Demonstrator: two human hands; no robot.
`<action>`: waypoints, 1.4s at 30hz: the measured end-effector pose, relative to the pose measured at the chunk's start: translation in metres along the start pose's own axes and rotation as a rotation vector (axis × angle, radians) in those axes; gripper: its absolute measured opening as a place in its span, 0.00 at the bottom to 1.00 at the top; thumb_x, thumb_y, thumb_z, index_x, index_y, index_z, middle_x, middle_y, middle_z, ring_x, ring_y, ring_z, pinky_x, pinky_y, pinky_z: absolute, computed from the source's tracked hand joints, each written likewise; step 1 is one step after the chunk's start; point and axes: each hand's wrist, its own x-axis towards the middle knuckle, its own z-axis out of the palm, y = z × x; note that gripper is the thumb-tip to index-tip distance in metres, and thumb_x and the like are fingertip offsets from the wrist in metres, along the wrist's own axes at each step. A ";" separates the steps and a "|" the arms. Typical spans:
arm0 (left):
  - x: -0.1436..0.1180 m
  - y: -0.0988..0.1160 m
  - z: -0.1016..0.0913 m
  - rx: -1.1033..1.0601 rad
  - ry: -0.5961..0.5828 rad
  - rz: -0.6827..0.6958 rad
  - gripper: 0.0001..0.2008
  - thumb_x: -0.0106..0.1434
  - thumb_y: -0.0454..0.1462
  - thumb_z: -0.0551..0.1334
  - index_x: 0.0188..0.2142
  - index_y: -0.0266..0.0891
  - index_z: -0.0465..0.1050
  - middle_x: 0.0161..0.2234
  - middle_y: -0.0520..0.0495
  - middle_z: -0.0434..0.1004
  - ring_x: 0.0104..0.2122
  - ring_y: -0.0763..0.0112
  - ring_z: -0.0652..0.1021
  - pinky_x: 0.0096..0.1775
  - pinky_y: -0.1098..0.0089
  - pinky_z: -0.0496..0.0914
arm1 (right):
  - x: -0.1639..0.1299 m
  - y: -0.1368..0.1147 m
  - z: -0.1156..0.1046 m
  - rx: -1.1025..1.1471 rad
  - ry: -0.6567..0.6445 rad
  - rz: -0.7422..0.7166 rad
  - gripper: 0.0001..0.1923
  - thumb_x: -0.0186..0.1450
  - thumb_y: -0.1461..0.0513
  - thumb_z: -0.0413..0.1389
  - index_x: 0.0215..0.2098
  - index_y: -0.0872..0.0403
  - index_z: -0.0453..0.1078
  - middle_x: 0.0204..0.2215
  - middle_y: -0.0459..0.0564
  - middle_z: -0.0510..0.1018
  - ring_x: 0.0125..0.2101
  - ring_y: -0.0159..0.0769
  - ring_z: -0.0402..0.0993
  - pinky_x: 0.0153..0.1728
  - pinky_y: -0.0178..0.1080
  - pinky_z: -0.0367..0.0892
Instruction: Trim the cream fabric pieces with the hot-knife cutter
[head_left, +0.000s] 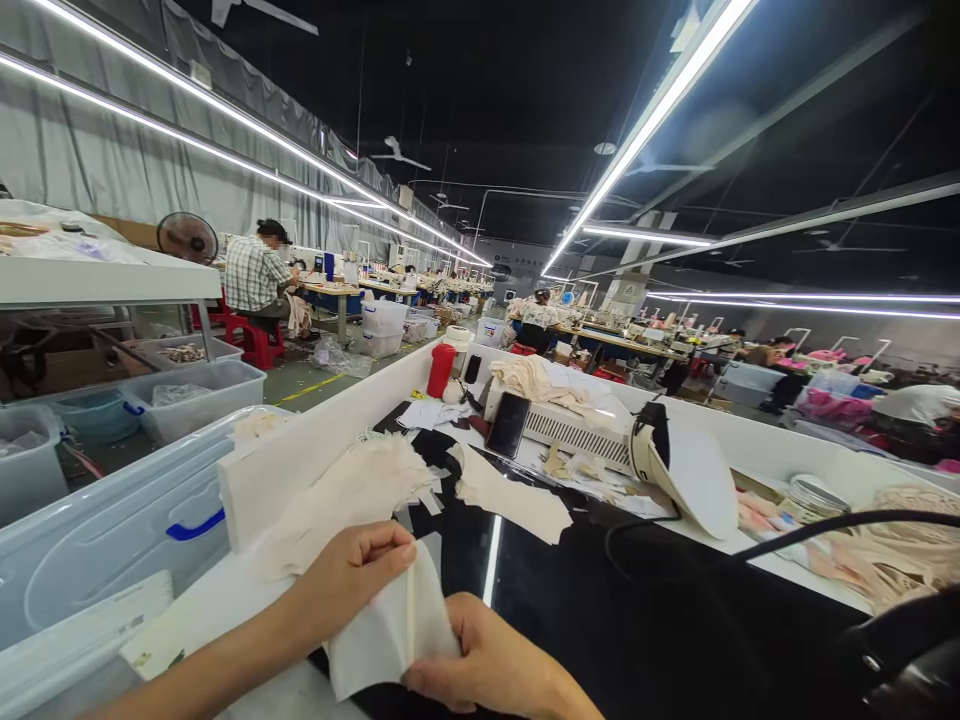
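Between my two hands a piece of white fabric (379, 640) is held up, with a narrow cream strip (410, 610) running down it. My left hand (367, 575) pinches the top of the strip between thumb and fingers. Lower down, my right hand (480, 655) grips the fabric's right side, its thumb near the strip's lower end. Beyond my left hand lies a heap of cream fabric pieces (352, 490). A single cream cut piece (510, 495) rests flat on the black tabletop (600, 620) past my right hand.
A phone (508, 425) leans against a vented white box (577, 440) at the back. A white visor-like disc (694, 480) and a black cable (825, 530) are to the right. Lidded plastic bins (142, 510) stand left. A seated person (255, 270) works farther off. A red cup (442, 370) stands behind.
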 end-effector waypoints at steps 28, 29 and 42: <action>0.013 -0.004 -0.003 0.080 -0.018 0.090 0.21 0.67 0.54 0.59 0.34 0.39 0.74 0.28 0.53 0.68 0.30 0.68 0.66 0.33 0.70 0.59 | 0.005 0.010 -0.007 -0.174 0.142 0.008 0.16 0.60 0.54 0.63 0.25 0.55 0.66 0.17 0.38 0.66 0.17 0.22 0.59 0.19 0.29 0.53; 0.014 -0.005 -0.004 0.078 -0.024 0.085 0.21 0.67 0.54 0.59 0.34 0.39 0.74 0.28 0.53 0.68 0.30 0.68 0.67 0.33 0.70 0.60 | 0.005 0.011 -0.008 -0.170 0.147 0.015 0.17 0.60 0.53 0.64 0.25 0.55 0.66 0.16 0.38 0.66 0.17 0.22 0.59 0.19 0.29 0.53; 0.043 -0.015 0.000 0.045 -0.139 0.005 0.22 0.68 0.55 0.59 0.35 0.39 0.76 0.30 0.52 0.71 0.32 0.67 0.70 0.33 0.70 0.64 | -0.003 0.005 -0.012 -0.127 0.189 0.104 0.14 0.61 0.57 0.63 0.25 0.54 0.65 0.19 0.38 0.66 0.19 0.23 0.59 0.20 0.30 0.53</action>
